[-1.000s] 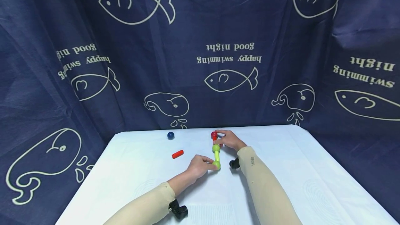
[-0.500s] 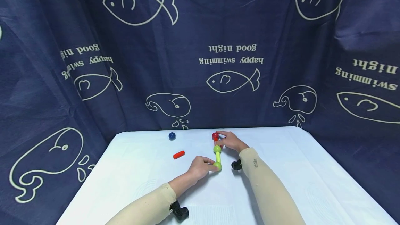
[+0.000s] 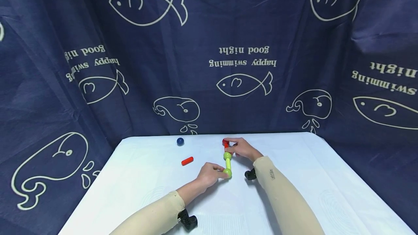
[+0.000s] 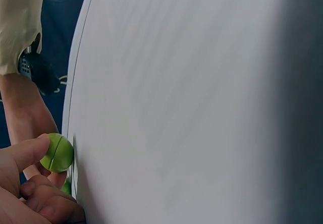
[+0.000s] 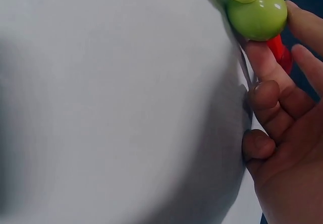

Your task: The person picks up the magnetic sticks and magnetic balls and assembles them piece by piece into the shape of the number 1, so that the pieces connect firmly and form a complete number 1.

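Note:
A chain of toy balls and rods lies on the table, running away from me. My left hand (image 3: 209,174) pinches the near green ball (image 3: 227,173) between thumb and fingers; the left wrist view shows the thumb on that ball (image 4: 59,153). From it a light green rod (image 3: 228,163) leads to a second green ball (image 3: 227,156). Beyond this are a red rod (image 3: 226,146) and a red ball (image 3: 224,142). My right hand (image 3: 244,148) holds the red end, index finger over the red ball. In the right wrist view its fingertips are right at the second green ball (image 5: 258,16).
A loose red rod (image 3: 187,161) lies left of the chain, and a dark blue ball (image 3: 180,141) sits near the far edge of the white table (image 3: 150,162). A navy curtain (image 3: 196,39) with fish prints hangs behind.
The index finger of my right hand has moved onto the top of the red ball, which showed whole before. My left hand keeps its hold; the head view has shifted slightly.

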